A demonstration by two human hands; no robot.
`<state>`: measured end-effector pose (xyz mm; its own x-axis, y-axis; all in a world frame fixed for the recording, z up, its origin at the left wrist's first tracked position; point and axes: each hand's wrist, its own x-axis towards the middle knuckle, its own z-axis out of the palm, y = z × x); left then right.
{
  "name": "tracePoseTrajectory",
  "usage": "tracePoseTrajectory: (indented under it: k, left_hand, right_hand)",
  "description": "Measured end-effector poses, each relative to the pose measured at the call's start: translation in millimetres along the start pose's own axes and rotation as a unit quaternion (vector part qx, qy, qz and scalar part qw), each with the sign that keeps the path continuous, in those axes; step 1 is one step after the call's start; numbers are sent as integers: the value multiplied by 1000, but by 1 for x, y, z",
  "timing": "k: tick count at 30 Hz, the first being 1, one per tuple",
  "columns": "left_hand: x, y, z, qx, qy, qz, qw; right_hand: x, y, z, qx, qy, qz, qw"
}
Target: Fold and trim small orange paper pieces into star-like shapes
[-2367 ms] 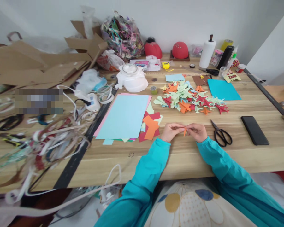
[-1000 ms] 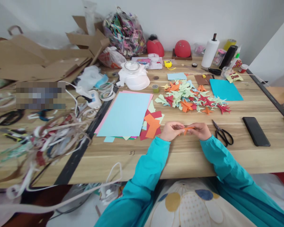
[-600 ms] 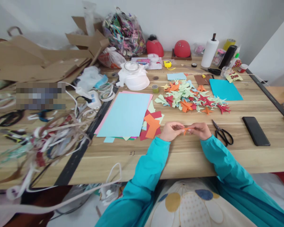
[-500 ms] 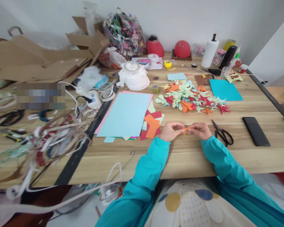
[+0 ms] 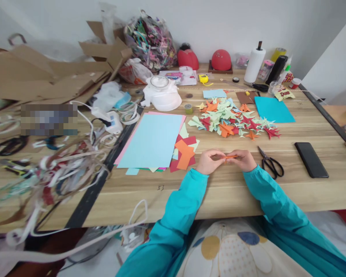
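Note:
Between my fingertips is a small piece of folded orange paper (image 5: 230, 156), mostly covered by the fingers. My left hand (image 5: 210, 161) pinches its left end and my right hand (image 5: 244, 159) its right end, the two nearly touching above the wooden table (image 5: 219, 196). Beyond them lies a heap of folded paper figures (image 5: 227, 117) in green, orange, red and blue. Left of my left hand are loose orange and red paper pieces (image 5: 185, 154) beside a stack of light blue sheets (image 5: 151, 140). Black-handled scissors (image 5: 272, 163) rest to the right of my right hand.
A black phone (image 5: 311, 159) lies at the right, with a turquoise sheet (image 5: 273, 109) behind it. Tangled ribbons (image 5: 72, 169), a power strip (image 5: 112, 122) and cardboard (image 5: 46, 73) crowd the left. A paper-towel-like white roll (image 5: 255, 65) stands at the back.
My hands have drawn slightly closer together around the orange paper. Its small downward-hanging part is now less visible. The view has shifted very slightly.

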<state>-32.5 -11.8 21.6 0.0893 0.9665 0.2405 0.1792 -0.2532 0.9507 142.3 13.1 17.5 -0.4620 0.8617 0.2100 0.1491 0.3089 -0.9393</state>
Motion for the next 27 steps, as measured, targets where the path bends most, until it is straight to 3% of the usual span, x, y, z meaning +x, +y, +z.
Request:
tracePoseTrajectory:
  k: [17,27]
  left_hand:
    - [0,6,0,-4,-1,36,999]
    - [2,8,1,-17,-21,47,999]
  right_hand:
    - [0,1,2,81,24,36,996]
    - [0,3,-2,30,-4,-16,999]
